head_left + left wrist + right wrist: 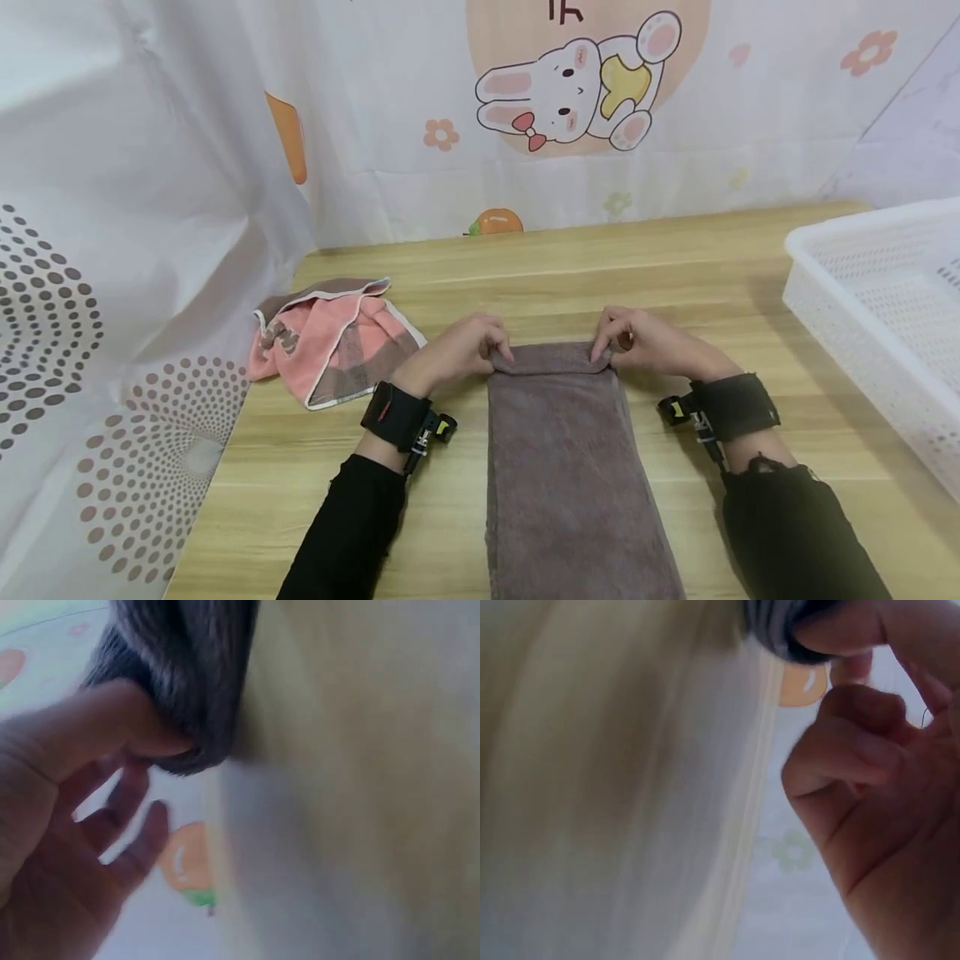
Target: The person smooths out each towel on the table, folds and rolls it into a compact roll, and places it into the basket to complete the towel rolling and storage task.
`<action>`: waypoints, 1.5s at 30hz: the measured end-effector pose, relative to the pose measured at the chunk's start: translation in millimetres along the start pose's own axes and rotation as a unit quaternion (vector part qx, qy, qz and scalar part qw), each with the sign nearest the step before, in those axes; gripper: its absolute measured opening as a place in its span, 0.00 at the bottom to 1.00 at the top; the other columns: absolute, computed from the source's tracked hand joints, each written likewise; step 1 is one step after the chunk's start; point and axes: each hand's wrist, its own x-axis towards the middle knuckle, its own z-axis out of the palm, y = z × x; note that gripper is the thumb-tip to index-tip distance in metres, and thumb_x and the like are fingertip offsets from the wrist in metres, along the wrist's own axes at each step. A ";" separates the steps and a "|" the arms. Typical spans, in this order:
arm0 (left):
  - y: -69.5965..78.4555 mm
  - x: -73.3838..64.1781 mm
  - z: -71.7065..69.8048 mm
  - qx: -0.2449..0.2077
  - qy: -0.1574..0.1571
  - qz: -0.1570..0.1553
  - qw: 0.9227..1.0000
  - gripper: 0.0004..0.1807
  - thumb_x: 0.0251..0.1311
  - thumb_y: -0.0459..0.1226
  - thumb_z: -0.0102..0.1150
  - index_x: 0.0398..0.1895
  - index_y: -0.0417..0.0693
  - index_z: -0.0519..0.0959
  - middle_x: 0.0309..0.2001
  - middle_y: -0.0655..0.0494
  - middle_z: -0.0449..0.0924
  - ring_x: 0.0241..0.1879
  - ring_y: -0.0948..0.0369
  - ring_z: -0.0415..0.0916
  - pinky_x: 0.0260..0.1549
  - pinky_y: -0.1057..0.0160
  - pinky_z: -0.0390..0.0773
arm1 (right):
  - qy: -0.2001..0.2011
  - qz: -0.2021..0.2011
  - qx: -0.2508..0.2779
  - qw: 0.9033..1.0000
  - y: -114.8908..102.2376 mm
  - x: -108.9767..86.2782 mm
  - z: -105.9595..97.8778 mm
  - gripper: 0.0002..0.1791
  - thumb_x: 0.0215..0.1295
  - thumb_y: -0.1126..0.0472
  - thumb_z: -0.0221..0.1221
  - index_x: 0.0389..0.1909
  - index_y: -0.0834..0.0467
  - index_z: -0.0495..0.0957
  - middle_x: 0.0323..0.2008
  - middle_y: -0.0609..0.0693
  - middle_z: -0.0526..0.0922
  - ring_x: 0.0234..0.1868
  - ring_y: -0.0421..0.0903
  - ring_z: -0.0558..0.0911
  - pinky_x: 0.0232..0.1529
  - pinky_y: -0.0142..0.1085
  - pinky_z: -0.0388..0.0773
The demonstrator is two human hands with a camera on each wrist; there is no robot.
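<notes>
A grey-brown towel (566, 475) lies lengthwise on the table in a long strip, its far end turned over into a narrow band. At that band's left corner my left hand (465, 346) pinches the cloth between thumb and fingers. My right hand (648, 340) pinches the opposite corner. The left wrist view shows the thumb of the left hand (82, 795) against the thick folded towel (195, 675). In the right wrist view, only a small piece of towel (784, 630) shows at the top, held by the right hand (885, 765), with its other fingers curled.
A crumpled pink and grey-brown towel with pale edging (352, 342) lies left of my left hand. On the right stands a white plastic basket (862, 333). Behind the wooden table (600, 275) hangs a printed white curtain (375, 125).
</notes>
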 end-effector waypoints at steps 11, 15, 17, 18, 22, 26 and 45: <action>16.6 -6.6 -9.3 0.013 -0.048 -0.060 0.997 0.07 0.66 0.41 0.62 0.37 0.54 0.89 0.36 0.62 0.79 0.35 0.65 0.73 0.37 0.66 0.73 | -0.026 0.016 -0.005 1.000 -5.8 -0.7 -5.7 0.06 0.64 0.62 0.65 0.33 0.49 0.89 0.30 0.45 0.77 0.30 0.38 0.70 0.30 0.31 0.69; 11.4 -1.4 -2.4 -0.013 -0.023 -0.089 0.996 0.04 0.59 0.42 0.69 0.32 0.53 0.85 0.32 0.61 0.80 0.31 0.64 0.74 0.33 0.67 0.74 | -0.020 0.051 -0.008 0.998 -9.6 3.2 -1.9 0.03 0.59 0.61 0.70 0.32 0.54 0.85 0.30 0.46 0.78 0.30 0.40 0.72 0.31 0.31 0.72; 9.5 0.2 -0.1 -0.014 -0.008 -0.103 0.995 0.11 0.55 0.42 0.72 0.36 0.48 0.82 0.34 0.58 0.79 0.34 0.62 0.74 0.37 0.65 0.75 | -0.018 0.066 -0.011 0.998 -10.9 4.0 -1.2 0.10 0.57 0.60 0.71 0.36 0.58 0.82 0.32 0.49 0.78 0.30 0.42 0.74 0.32 0.32 0.74; 8.9 0.9 0.7 -0.008 -0.003 -0.108 0.994 0.15 0.53 0.43 0.73 0.39 0.47 0.81 0.37 0.56 0.78 0.36 0.62 0.73 0.39 0.65 0.75 | -0.017 0.071 -0.015 0.997 -11.1 3.9 -1.3 0.15 0.56 0.58 0.71 0.40 0.60 0.80 0.34 0.51 0.78 0.31 0.43 0.74 0.33 0.32 0.75; 7.2 2.0 1.7 0.021 -0.012 -0.122 0.992 0.25 0.54 0.46 0.73 0.51 0.43 0.79 0.43 0.54 0.76 0.41 0.61 0.71 0.43 0.63 0.73 | -0.035 0.066 -0.046 0.996 -10.8 2.7 -2.6 0.24 0.58 0.56 0.71 0.52 0.64 0.80 0.42 0.53 0.77 0.34 0.44 0.74 0.36 0.33 0.75; 8.9 1.5 0.2 0.044 -0.044 -0.116 0.991 0.22 0.59 0.48 0.69 0.52 0.45 0.82 0.41 0.55 0.76 0.38 0.60 0.69 0.37 0.64 0.69 | -0.057 0.044 -0.055 0.996 -10.3 1.9 -3.4 0.23 0.58 0.55 0.71 0.51 0.63 0.82 0.41 0.51 0.78 0.31 0.42 0.73 0.33 0.32 0.74; 10.0 10.2 5.9 0.120 0.077 -0.011 0.990 0.20 0.44 0.32 0.76 0.32 0.49 0.70 0.33 0.57 0.67 0.40 0.60 0.66 0.42 0.62 0.67 | 0.023 -0.013 -0.094 0.995 -12.4 11.2 2.1 0.23 0.41 0.80 0.63 0.31 0.54 0.67 0.29 0.45 0.67 0.32 0.42 0.68 0.33 0.33 0.67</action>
